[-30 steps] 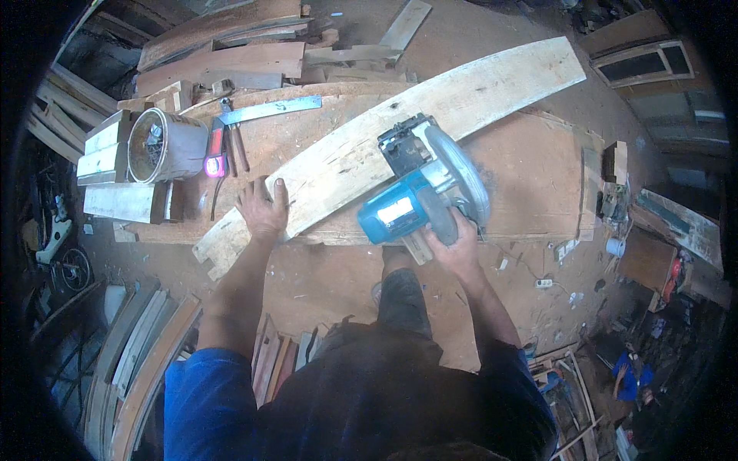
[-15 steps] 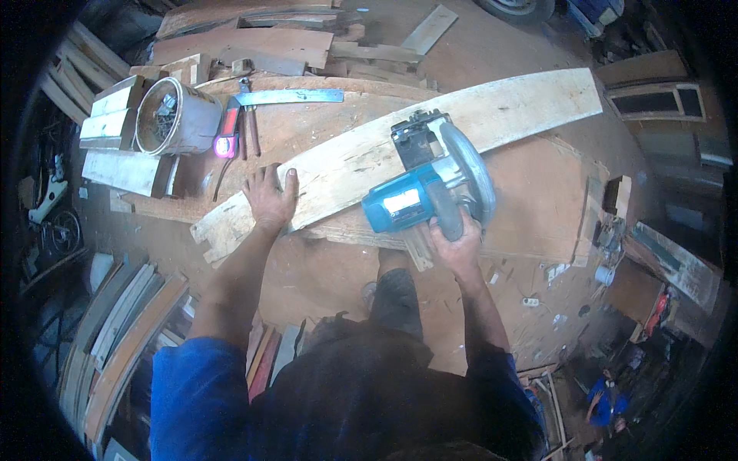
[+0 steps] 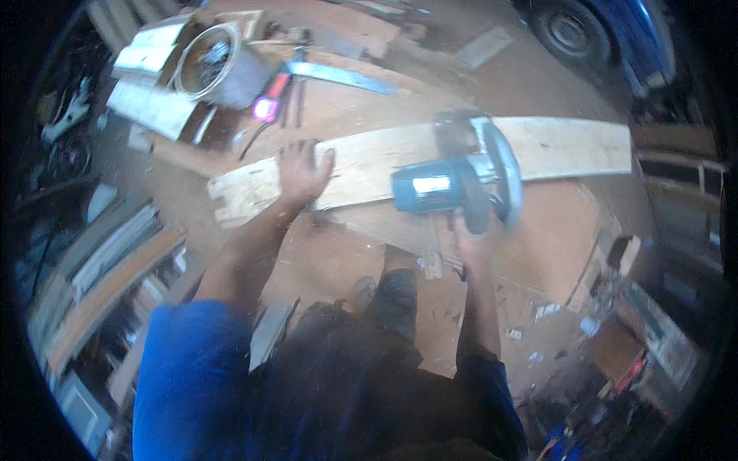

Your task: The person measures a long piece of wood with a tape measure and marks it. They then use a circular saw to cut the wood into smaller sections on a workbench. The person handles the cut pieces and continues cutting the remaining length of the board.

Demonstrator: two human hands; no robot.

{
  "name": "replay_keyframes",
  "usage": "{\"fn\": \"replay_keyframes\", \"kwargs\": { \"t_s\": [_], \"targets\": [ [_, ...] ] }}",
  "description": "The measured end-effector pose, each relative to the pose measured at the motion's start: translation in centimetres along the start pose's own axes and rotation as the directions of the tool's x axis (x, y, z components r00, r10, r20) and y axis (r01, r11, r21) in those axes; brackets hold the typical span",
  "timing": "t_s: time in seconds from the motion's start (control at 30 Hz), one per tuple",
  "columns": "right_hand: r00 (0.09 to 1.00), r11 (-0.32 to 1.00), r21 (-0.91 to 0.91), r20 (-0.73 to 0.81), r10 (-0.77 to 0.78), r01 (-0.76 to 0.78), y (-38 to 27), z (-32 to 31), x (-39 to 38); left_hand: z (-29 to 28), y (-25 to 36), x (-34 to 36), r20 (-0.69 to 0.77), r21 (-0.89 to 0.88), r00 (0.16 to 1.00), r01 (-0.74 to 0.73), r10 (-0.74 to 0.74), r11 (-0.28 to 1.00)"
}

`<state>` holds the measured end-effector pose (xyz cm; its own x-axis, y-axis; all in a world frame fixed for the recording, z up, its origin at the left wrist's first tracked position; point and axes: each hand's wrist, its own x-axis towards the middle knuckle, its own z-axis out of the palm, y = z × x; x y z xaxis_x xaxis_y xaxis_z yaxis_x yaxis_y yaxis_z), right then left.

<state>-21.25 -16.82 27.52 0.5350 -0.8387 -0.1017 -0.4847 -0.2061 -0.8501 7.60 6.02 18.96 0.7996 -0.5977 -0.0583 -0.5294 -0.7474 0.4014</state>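
Observation:
A long pale wooden plank [image 3: 569, 146] lies crosswise on the wood-topped work surface before me. Flat on its left part rests my left hand [image 3: 302, 175], fingers stretched and thumb apart. My right hand [image 3: 474, 237] is wrapped round the rear handle of a blue circular saw [image 3: 430, 186], blurred by motion. The saw sits on the plank right of the middle, its guard on the right side. The blade is hidden, so I cannot tell whether it cuts into the wood.
Beyond my left hand are a whitish bucket [image 3: 244, 77], a metal square [image 3: 342, 77] and a red-and-pink tape measure [image 3: 267, 107]. Curved boards [image 3: 115, 284] stack up at lower left. Scrap wood lies at the back, and a vehicle wheel [image 3: 569, 32] shows at far right.
The view has shifted and turned, and the plank now appears more level. My left hand remains on the plank and my right hand still grips the saw, which stays on the plank.

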Motion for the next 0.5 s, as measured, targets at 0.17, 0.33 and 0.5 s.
{"fn": "replay_keyframes", "kwargs": {
  "t_s": [0.17,0.33,0.5],
  "targets": [
    [0.994,0.985,0.134,-0.014,-0.110,0.110,-2.2,0.4,0.4,-0.6,-0.2,-0.7,-0.071,0.036,0.997,-0.024,0.026,0.999],
    [0.990,0.987,0.072,0.008,-0.142,0.141,-1.7,0.4,0.7,-1.9,0.4,-1.6,-0.046,-0.002,0.999,0.019,-0.019,1.000],
    [0.986,0.984,0.077,0.026,-0.162,0.160,-1.8,0.5,1.3,-1.7,0.4,-1.8,-0.047,-0.033,0.998,0.042,-0.044,0.999]
  ]
}}
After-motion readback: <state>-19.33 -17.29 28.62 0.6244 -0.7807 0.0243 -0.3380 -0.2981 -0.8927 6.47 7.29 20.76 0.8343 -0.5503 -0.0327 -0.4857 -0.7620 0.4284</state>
